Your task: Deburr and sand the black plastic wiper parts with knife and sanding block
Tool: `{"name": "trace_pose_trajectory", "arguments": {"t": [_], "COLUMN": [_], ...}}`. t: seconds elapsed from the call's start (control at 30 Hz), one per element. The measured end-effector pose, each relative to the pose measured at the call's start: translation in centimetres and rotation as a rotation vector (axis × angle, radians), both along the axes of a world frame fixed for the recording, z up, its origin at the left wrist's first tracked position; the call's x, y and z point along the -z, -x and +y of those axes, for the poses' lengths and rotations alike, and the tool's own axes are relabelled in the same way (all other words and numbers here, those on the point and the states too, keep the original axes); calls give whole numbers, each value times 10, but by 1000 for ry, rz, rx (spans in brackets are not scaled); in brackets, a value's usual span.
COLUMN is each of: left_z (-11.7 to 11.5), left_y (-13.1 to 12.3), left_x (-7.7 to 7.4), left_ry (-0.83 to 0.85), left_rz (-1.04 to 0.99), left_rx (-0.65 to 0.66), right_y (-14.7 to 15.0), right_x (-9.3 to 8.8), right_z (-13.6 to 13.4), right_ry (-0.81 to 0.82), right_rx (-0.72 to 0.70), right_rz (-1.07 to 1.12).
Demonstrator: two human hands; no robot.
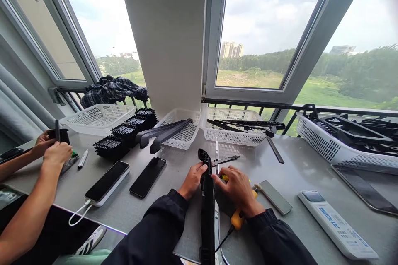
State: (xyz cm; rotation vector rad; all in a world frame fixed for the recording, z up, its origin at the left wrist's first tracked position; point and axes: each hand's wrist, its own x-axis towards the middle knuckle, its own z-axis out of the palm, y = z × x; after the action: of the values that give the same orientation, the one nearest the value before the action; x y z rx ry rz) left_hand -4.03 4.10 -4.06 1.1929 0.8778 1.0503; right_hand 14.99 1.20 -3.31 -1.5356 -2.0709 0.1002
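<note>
Currently, long black plastic strip (207,215) held between the two forearms, over the near side of the worktop (292,165), curved end pointing away from the wearer. Left hand (192,181): fingers closed on the strip just below that end, thumb on top. Right hand (239,189): fingers bent, thumb tip at the strip's right edge. Yellow corded tool (238,218) shows beneath this hand; mostly covered, so cannot tell whether it is gripped. To the left, black phone (147,177) lying flat; to the right, white handheld device (337,223). Beyond, white basket (231,137) with further black strips across it. Far left: co-worker's hands (57,154) at a small dark part (64,136).
</note>
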Motion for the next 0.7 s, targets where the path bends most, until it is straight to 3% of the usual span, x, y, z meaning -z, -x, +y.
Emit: {"name": "trace_pose_trajectory", "arguments": {"t": [0.2,0.47,0.7], "left_z": [5,-7,-27], "left_y": [2,5,10], "left_x": [9,11,10], "left_ry": [10,10,8], "left_rz": [-29,-32,14], "left_rx": [-92,-55,-39], "right_y": [5,11,15], "right_x": [-2,-5,-10], "right_z": [2,10,-1], "right_ry": [-44,-37,-22], "right_rx": [-128,-29,-6], "right_rz": [-88,-150,-154]}}
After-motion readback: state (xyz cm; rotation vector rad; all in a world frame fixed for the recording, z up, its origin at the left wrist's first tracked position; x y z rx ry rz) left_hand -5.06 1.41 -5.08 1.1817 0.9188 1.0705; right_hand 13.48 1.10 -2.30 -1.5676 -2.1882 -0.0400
